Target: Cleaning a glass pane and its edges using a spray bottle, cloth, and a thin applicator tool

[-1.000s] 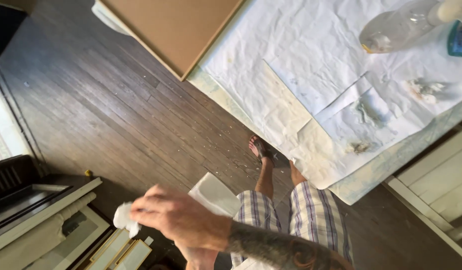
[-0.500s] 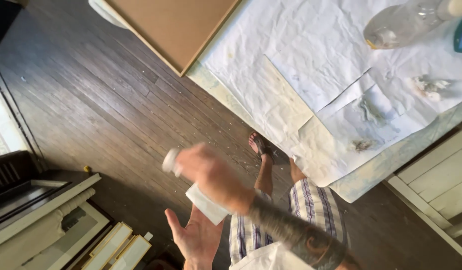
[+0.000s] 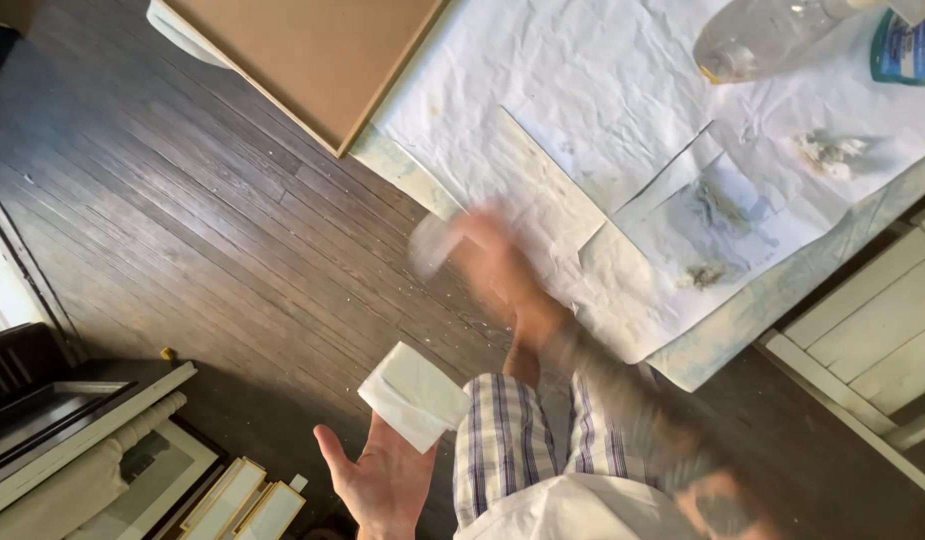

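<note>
Beside the paper-covered table [image 3: 602, 120], the open left hand [image 3: 382, 480] balances a folded white cloth [image 3: 414, 395]; the blurred right hand [image 3: 487, 255]'s grip cannot be told.

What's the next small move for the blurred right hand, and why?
Probably carry on to the white paper-covered table: the right hand, motion-blurred, holds something small and pale, too smeared to identify, just short of its edge. The left hand rests palm-up under a folded white cloth.

I have one head-worn view, looking steeply down from standing height at the dark plank floor [image 3: 212, 230]; the paper-covered table [image 3: 602, 130] lies just beyond it, filling the upper right.
</note>
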